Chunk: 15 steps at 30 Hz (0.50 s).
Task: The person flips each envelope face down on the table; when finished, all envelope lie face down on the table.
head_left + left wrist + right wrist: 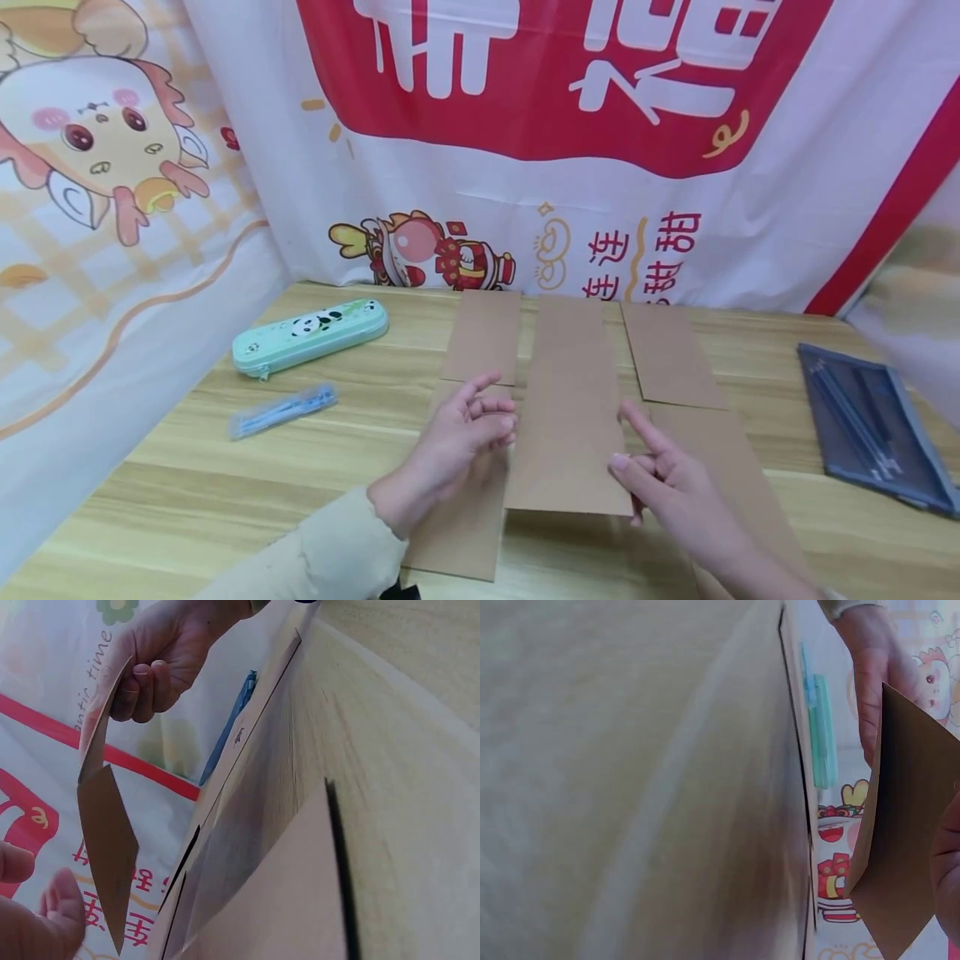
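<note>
A creased brown card (566, 450) is raised off the table, its near end clear of the wood. My right hand (675, 492) pinches its right edge between the thumb and fingers, with the index finger extended. Beside the opposite edge is my left hand (461, 442), its fingers loosely bent; the left wrist view shows a gap between those fingers and the card. Under and beyond the left hand lie brown cards (457, 533) on the table. More brown cards (675, 354) lie to the right, partly hidden by the right hand and arm.
A mint-green panda pencil case (311, 333) and a clear pack of blue pens (283, 410) lie at the left. On the right is a dark blue mesh pouch (873, 425) with pencils inside. A printed white curtain (480, 192) hangs along the table's back edge.
</note>
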Tool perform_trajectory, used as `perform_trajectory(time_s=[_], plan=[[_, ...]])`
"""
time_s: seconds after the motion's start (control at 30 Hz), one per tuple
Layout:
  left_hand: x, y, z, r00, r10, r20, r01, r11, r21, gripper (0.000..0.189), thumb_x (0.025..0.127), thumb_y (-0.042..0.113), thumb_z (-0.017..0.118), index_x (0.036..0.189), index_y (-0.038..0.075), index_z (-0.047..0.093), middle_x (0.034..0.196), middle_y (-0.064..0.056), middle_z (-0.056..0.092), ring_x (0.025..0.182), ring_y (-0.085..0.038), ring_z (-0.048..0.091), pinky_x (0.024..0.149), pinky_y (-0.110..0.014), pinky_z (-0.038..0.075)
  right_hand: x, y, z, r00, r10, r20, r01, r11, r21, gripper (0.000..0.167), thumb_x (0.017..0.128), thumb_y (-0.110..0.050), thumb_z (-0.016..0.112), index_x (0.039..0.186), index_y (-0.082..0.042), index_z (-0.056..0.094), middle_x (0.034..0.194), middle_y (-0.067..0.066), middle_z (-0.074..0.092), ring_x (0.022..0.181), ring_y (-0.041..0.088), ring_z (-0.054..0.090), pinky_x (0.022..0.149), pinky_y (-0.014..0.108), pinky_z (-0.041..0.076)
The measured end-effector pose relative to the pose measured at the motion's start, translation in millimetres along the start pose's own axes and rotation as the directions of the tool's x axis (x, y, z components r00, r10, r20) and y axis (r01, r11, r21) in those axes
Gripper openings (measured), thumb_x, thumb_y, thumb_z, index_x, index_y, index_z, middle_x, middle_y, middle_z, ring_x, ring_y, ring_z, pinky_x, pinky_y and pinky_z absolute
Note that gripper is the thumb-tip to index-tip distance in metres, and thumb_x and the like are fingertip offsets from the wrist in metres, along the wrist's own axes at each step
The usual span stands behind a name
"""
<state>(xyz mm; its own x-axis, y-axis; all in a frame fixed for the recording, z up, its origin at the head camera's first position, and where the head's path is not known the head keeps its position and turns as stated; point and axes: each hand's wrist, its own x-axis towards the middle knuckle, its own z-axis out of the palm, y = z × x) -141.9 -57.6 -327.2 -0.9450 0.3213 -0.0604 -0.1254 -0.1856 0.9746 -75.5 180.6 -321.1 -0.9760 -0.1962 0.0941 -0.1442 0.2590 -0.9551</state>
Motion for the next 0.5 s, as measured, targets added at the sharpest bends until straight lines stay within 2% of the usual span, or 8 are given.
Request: perform_trajectory(time_s=[0.17,0.23,0.37,0.5], plan=[[1.3,-7.8,0.4,1.000,-0.029,0.010,0.028,0.993,0.117,0.062,0.081,-0.009,0.056,0.138,-0.003,0.033,0.116,-0.019,0.049,0.093,-0.015,0.054,0.082,-0.023,0.050,-1.6,0.4,2.6,1.000,0.027,0.007,-0.027,0.999,-0.019,0.066,0.093,-0.020,0.055,0.148,-0.015,0.020,0.057,-0.007,0.047,0.049,0.018,0.054,0.048,0.030,0.046],[1.0,-11.4,-0.2,0.999,-0.044,0.009,0.042,0.990,0.138,0.062,0.079,-0.010,0.056,0.137,-0.004,0.034,0.116,-0.019,0.049,0.094,-0.016,0.054,0.084,-0.024,0.050,-1.7,0.2,3.1,1.000,0.030,0.004,-0.030,0.999,-0.023,0.066,0.093,-0.021,0.055,0.148,-0.016,0.020,0.057,-0.007,0.047,0.049,0.020,0.054,0.048,0.031,0.044],[0.3,-16.0,-1.4,0.999,-0.038,0.007,0.037,0.989,0.144,0.060,0.080,-0.009,0.055,0.137,-0.004,0.035,0.108,-0.016,0.053,0.088,-0.014,0.054,0.082,-0.025,0.049,-1.1,-0.4,3.9,0.999,0.046,0.003,-0.046,0.999,-0.022,0.067,0.092,-0.022,0.056,0.148,-0.018,0.020,0.058,-0.006,0.048,0.050,0.020,0.054,0.049,0.030,0.045],[0.6,-17.4,-1.9,1.000,-0.022,0.003,0.021,0.990,0.142,0.058,0.080,-0.008,0.056,0.135,-0.005,0.038,0.101,-0.011,0.055,0.085,-0.012,0.053,0.079,-0.023,0.048,-1.2,-0.6,4.1,0.995,0.101,0.006,-0.101,0.995,-0.019,0.069,0.091,-0.025,0.058,0.148,-0.022,0.019,0.057,-0.004,0.048,0.050,0.018,0.054,0.051,0.029,0.046]])
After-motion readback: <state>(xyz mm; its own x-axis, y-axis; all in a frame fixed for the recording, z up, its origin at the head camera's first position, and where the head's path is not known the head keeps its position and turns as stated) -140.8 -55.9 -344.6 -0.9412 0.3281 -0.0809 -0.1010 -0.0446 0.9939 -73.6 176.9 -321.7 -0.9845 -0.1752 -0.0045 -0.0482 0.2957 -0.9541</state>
